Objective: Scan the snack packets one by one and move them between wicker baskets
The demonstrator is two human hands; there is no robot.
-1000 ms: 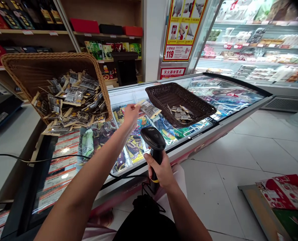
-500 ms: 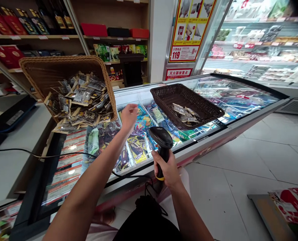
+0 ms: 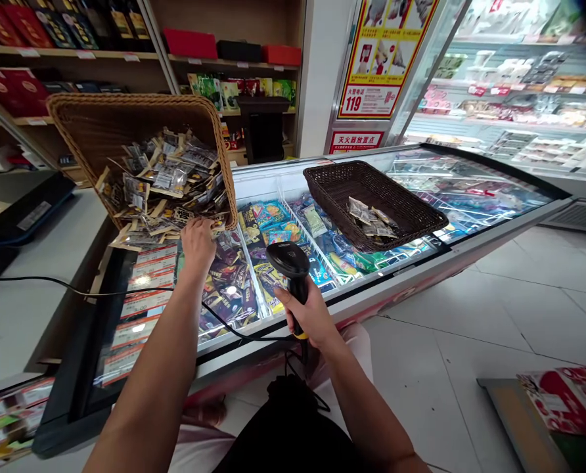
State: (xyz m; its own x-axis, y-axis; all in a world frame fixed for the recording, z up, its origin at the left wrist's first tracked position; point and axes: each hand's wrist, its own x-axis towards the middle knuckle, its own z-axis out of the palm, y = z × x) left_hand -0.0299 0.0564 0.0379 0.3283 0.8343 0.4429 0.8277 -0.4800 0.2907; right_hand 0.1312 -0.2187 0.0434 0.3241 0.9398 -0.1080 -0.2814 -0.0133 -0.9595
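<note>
Lying in a messy heap in the tan basket (image 3: 125,121), the packets (image 3: 167,171) were just past the left hand (image 3: 198,243) in the head view. They pointed every which way. The left fingers were bent close together by the heap's near edge, but I could not tell if they pinched a packet. The right hand (image 3: 311,314) was wrapped around a black scanner (image 3: 288,259), nearer and more right, so the left was closer to the heap. Farther right, a dark basket (image 3: 366,187) held a few packets.
</note>
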